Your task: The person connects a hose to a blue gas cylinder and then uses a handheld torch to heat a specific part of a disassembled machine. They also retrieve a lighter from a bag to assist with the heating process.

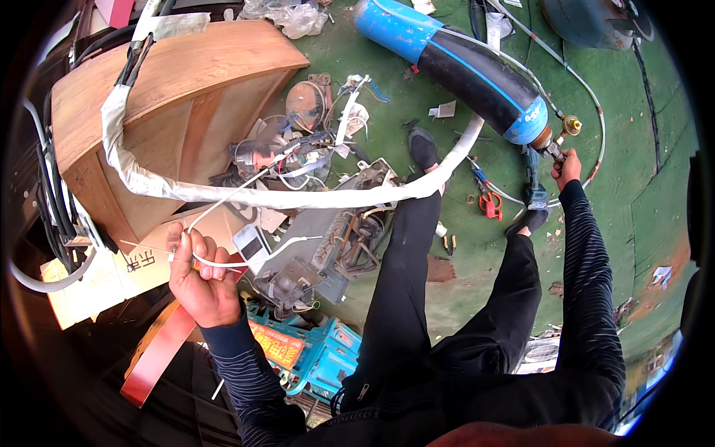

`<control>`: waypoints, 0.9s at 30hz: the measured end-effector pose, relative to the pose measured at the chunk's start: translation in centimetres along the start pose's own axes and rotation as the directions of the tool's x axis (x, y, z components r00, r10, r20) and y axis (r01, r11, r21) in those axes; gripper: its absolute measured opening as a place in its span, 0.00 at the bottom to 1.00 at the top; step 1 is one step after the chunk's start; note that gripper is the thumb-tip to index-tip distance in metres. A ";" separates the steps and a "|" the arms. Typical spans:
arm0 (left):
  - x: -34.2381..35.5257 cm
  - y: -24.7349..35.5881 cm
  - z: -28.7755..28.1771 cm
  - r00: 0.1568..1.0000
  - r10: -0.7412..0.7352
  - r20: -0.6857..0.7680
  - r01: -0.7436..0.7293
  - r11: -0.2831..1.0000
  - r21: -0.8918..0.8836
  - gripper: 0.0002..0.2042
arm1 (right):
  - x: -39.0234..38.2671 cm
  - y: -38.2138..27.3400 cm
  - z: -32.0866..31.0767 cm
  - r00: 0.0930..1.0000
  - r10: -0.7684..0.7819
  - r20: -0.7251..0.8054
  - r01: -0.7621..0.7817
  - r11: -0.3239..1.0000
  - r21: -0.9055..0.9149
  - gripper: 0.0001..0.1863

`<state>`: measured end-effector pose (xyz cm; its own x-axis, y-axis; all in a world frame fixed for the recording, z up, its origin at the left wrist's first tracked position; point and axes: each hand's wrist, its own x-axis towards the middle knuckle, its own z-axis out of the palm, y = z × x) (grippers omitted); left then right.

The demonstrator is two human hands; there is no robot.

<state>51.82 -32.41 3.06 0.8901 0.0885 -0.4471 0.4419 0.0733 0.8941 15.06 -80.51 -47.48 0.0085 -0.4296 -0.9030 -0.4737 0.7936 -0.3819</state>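
Note:
My left hand (202,272) is closed around a thin white cord (287,246) and a slender brass-coloured rod (141,246). My right hand (566,167) grips a metal valve fitting (550,147) at the end of a long blue-and-black gas cylinder (465,74), beside a brass regulator (572,125). A thick white-wrapped pipe (305,197) curves across above my left hand and up toward the cylinder. A teal power tool (535,182) stands by my right foot, with red-handled scissors (489,201) to its left.
A wooden cabinet (179,59) stands at the left over cardboard (78,298). Dismantled metal parts (302,276) and wires lie on the green floor (625,216) before me. A turquoise crate (335,365) is at the lower left, and a dark tank (585,22) at the upper right.

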 end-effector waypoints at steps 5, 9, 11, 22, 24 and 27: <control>3.0 -0.8 0.8 0.981 -0.061 -0.185 0.086 0.988 0.128 0.07 | 5.1 4.7 -0.9 0.999 0.032 0.010 -0.031 0.999 -0.016 0.10; 6.4 -0.5 3.3 0.951 -0.031 -0.308 0.136 0.935 0.327 0.07 | 6.7 7.4 -0.5 0.999 0.036 -0.023 -0.036 0.999 -0.011 0.09; 9.0 0.0 3.2 0.976 -0.008 -0.217 0.085 0.934 0.348 0.09 | 7.7 8.2 -1.2 0.999 0.019 -0.026 -0.020 0.999 -0.048 0.09; 8.2 2.7 8.3 0.999 0.052 0.009 -0.052 0.954 0.294 0.08 | 8.2 7.7 -5.1 0.921 -0.350 -0.170 0.190 0.786 -0.588 0.25; 4.5 5.0 8.7 0.994 0.110 -0.014 -0.103 0.964 0.244 0.08 | 3.7 4.8 -2.7 0.845 -0.523 -0.113 0.216 0.527 -0.822 0.29; -0.8 10.1 7.1 0.975 0.209 -0.073 -0.194 0.966 0.173 0.07 | -13.8 -0.2 7.7 0.680 -0.703 0.208 0.631 0.418 -0.653 0.28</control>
<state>56.34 -38.77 12.65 0.9522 0.1741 -0.2510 0.2733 -0.1181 0.9547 21.88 -71.44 -36.42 0.5218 -0.7604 -0.3866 -0.7680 -0.2214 -0.6010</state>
